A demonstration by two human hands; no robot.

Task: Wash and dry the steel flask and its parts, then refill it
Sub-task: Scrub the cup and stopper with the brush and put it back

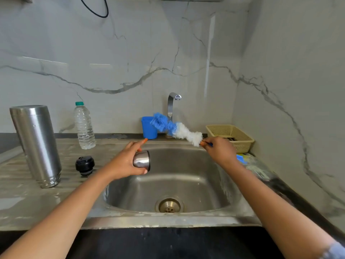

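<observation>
The steel flask [36, 144] stood inverted on the table [18, 202], well left of your left hand [125, 161]. Your right hand [221, 150] pinched the bottle brush [173, 128]. Your left hand gripped the steel cup [141, 161], and the stopper [85, 165] lay between that hand and the flask.

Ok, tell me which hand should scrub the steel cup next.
Probably right. The right hand already grips the brush by its handle, bristles free; the left hand is occupied holding the steel cup above the sink.

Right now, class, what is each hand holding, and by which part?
The left hand holds the steel cup round its side wall. The right hand grips the bottle brush by its handle, just below the white bristles.
</observation>
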